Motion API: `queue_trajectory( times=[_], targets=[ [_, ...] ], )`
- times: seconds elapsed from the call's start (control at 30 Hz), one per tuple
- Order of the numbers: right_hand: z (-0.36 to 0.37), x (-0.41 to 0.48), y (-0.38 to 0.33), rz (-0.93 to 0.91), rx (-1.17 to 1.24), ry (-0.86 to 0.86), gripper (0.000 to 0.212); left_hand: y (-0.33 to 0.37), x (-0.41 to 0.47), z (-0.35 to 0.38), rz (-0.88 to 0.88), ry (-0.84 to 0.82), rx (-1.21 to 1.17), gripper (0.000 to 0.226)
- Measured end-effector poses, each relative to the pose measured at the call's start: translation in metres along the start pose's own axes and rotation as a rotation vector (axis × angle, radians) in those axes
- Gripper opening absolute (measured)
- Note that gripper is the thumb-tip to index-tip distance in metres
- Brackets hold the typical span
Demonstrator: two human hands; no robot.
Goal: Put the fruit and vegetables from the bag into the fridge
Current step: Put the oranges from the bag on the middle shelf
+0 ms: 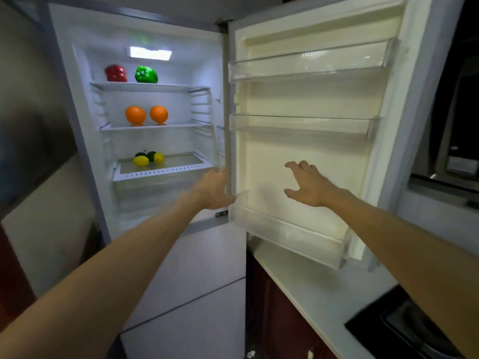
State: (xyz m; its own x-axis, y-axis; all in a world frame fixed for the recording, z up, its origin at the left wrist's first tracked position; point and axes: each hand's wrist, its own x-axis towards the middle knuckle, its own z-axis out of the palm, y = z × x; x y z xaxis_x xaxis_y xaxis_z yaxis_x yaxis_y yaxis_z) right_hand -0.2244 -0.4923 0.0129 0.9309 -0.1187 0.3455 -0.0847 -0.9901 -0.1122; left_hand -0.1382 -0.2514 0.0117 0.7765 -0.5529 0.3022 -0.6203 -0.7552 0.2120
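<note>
Peppers: a red bell pepper (115, 73) and a green bell pepper (146, 74) stand side by side on the top shelf (145, 86) of the fridge (77, 104), towards its left and back edges.
Citrus: two oranges (135, 115) sit just apart on the middle shelf (155, 126), left of centre. Two lemons (141, 160) lie at the back left corner of the lowest glass shelf (181, 161), with dark green fruit (151, 154) behind them that I cannot name.
Handling: the peppers are probably light, hollow and waxy, best cupped round the body. The oranges and lemons look firm and heavier, and are likely to roll on glass.
Bag: not in view.
Left hand (215, 189): empty, fingers straight, by the hinge edge. Whether it touches is unclear.
Right hand (308, 183): empty, fingers spread and loosely bent, in front of the door's inner face.
Door (298, 151): swung wide to the right; its clear door bins (311, 63) show nothing in them.
Stage: the produce seems stowed, so closing the door is likely next.
Room: dim; a pale worktop (311, 281) runs under the door, with a dark recessed fitting (404, 327) at its near right corner.
</note>
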Motion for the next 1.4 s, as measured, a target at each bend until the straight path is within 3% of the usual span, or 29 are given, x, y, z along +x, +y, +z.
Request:
queue_trajectory(
  times=[0.63,1.4],
  targets=[
    [-0.078,-0.167,0.162,0.191,-0.118,0.004,0.069,0.210,0.003,0.053,0.245,-0.086,0.000,0.072],
    [-0.196,-0.506,0.331,0.739,-0.237,0.090,0.075,0.520,-0.093,0.114,0.646,-0.181,-0.088,0.073]
  ],
)
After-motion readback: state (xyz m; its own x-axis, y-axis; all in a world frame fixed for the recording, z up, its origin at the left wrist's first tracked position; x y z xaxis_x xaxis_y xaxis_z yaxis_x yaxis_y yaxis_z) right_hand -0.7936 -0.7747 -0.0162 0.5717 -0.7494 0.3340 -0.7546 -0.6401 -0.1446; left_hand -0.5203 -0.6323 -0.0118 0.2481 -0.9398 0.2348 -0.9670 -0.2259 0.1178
